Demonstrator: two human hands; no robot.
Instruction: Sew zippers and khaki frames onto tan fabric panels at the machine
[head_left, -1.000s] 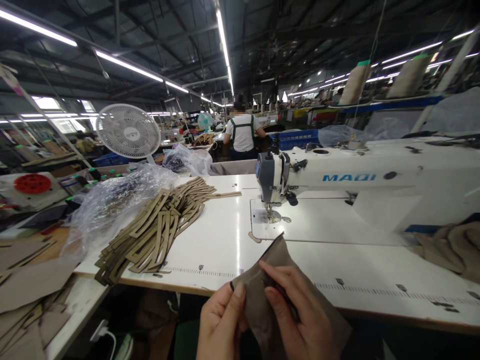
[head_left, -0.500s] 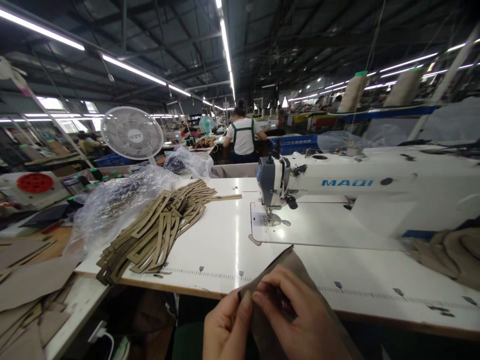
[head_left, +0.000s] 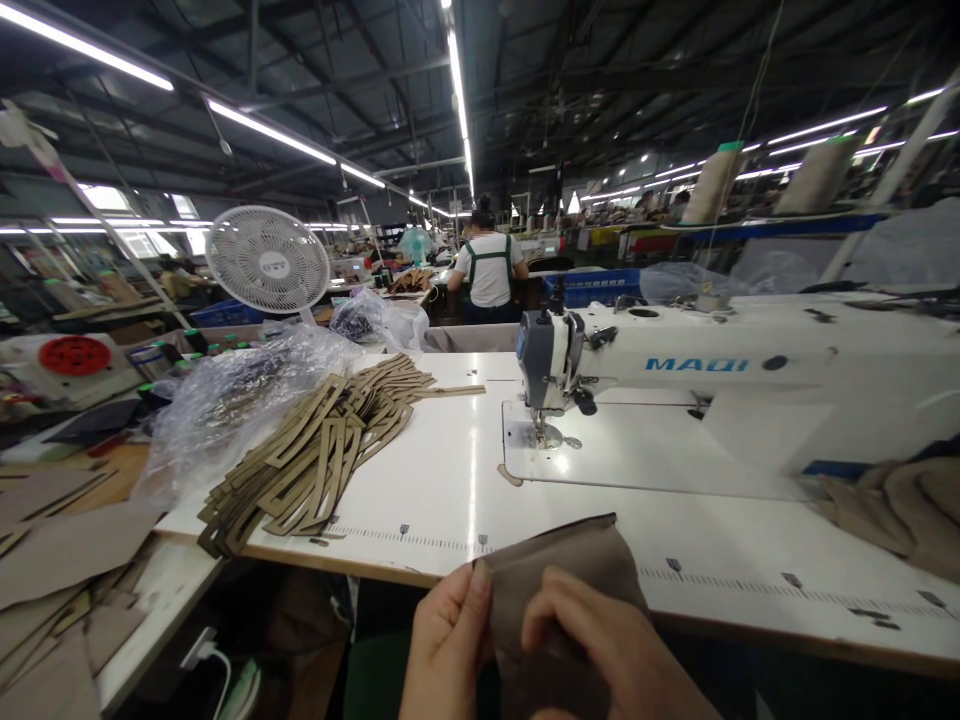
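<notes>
A greyish-brown fabric piece [head_left: 551,560] with a dark upper edge lies partly over the front edge of the sewing table and hangs down toward me. My left hand [head_left: 451,632] pinches its upper left corner between thumb and forefinger. Over the lower right of the fabric is my right hand [head_left: 600,640], its forefinger bent and apart from the thumb; its other fingers are mostly hidden. Beyond the fabric stands a white sewing machine [head_left: 690,350], with its needle and presser foot [head_left: 541,430] above the bare needle plate.
Left on the white table [head_left: 420,480] lies a heap of brown cut strips and frames [head_left: 322,450], beside a clear plastic bag [head_left: 225,400]. Brown panels [head_left: 75,560] cover a side surface. More fabric [head_left: 900,510] is at far right. A fan [head_left: 268,262] and a co-worker [head_left: 489,270] are behind.
My right hand has come away from the fabric's upper edge and moved lower and to the right. The fabric now spreads flatter and wider, while my left hand keeps its pinch.
</notes>
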